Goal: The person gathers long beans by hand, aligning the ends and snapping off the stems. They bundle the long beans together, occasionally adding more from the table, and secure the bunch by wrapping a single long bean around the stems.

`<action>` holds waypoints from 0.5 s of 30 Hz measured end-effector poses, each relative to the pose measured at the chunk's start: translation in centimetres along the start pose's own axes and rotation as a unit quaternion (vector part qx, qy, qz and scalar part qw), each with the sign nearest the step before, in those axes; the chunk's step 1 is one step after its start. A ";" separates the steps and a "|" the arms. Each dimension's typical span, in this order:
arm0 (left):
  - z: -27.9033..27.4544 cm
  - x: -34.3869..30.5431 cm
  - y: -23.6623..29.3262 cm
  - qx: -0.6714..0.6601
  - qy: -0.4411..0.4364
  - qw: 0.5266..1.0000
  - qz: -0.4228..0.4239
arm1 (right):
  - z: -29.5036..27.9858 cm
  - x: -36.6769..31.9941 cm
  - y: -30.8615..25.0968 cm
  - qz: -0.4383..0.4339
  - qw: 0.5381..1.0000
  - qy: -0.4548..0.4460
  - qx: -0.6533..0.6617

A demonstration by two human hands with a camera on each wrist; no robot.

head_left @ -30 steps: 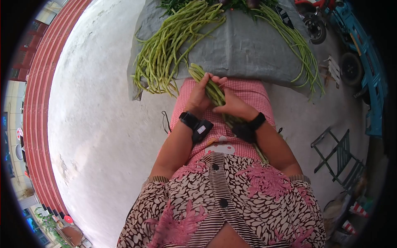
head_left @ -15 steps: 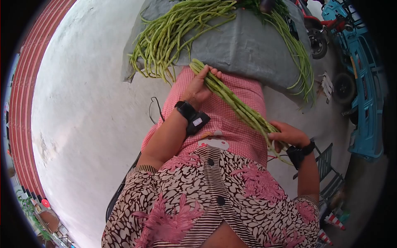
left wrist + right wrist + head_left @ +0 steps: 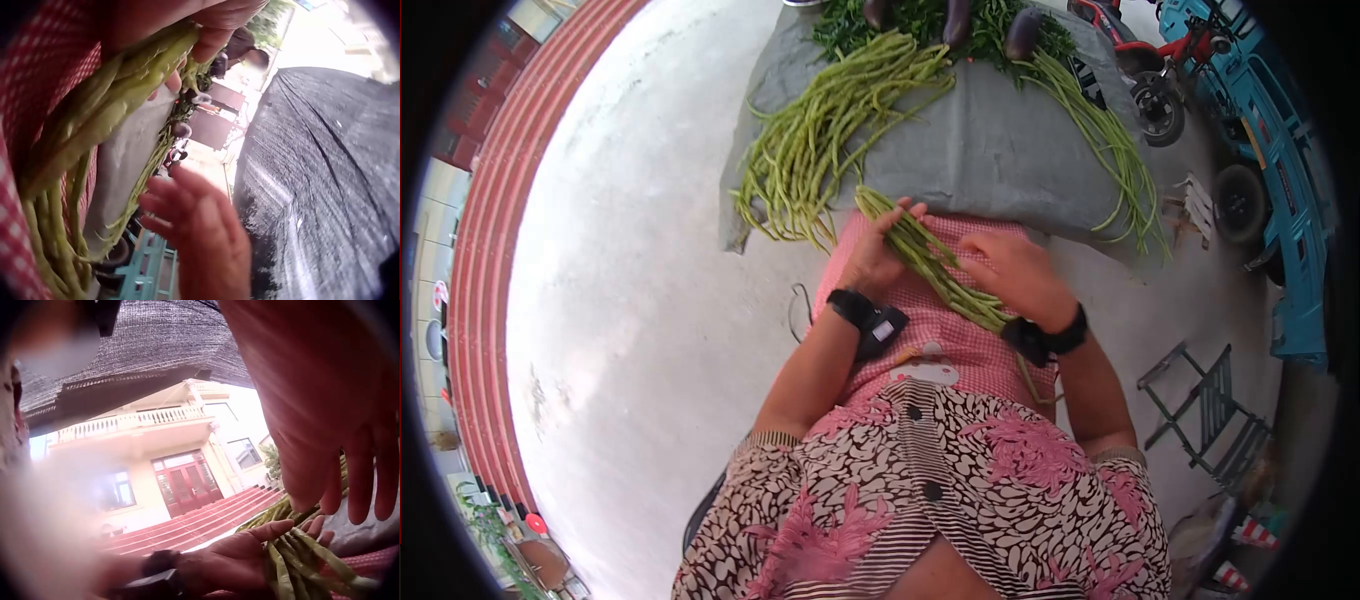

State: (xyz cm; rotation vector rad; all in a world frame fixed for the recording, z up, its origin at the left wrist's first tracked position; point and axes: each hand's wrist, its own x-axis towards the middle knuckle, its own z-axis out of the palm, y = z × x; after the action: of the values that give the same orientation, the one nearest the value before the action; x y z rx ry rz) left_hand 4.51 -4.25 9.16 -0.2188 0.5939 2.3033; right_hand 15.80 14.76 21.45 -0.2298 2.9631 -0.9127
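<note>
A bundle of long green beans [image 3: 940, 272] lies slantwise over the lap in the head view. Near its upper end the left hand [image 3: 880, 255] grips it, the fingers curled round the stems; the right wrist view shows this left hand [image 3: 237, 565] with its thumb along the beans [image 3: 303, 565]. The right hand [image 3: 1025, 280] is over the lower part of the bundle, fingers extended. In the left wrist view the right hand [image 3: 200, 231] appears apart from the beans [image 3: 106, 119], its fingers loosely spread and blurred.
A grey sheet [image 3: 1000, 150] in front of the knees bears a bean pile [image 3: 820, 140], a thinner bean row [image 3: 1110, 140], leafy greens and eggplants [image 3: 1022, 35]. A folding stool [image 3: 1215, 415] and a blue vehicle [image 3: 1290, 200] stand at the right; red steps [image 3: 490, 300] lie left.
The right hand has moved from the lower end of the bundle back up toward the left hand, its fingers now straighter. The left hand still grips the upper end. The head view has shifted.
</note>
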 end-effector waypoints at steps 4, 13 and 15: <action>1.1 -1.8 0.7 0.020 -0.042 0.999 -0.008 | 6.5 5.0 0.4 0.035 0.996 0.071 0.029; -1.6 -0.6 0.2 -0.032 -0.101 0.994 -0.027 | 10.5 5.4 3.9 0.094 0.939 0.179 0.278; -0.8 -0.9 0.3 -0.022 -0.093 0.995 -0.035 | 9.6 5.5 3.5 0.141 0.891 0.213 0.374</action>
State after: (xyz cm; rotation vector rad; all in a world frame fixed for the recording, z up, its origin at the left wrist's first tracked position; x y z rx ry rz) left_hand 4.95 -5.40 8.88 -0.0437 0.4341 2.2399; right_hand 10.65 11.51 11.61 0.4655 2.5652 -2.1515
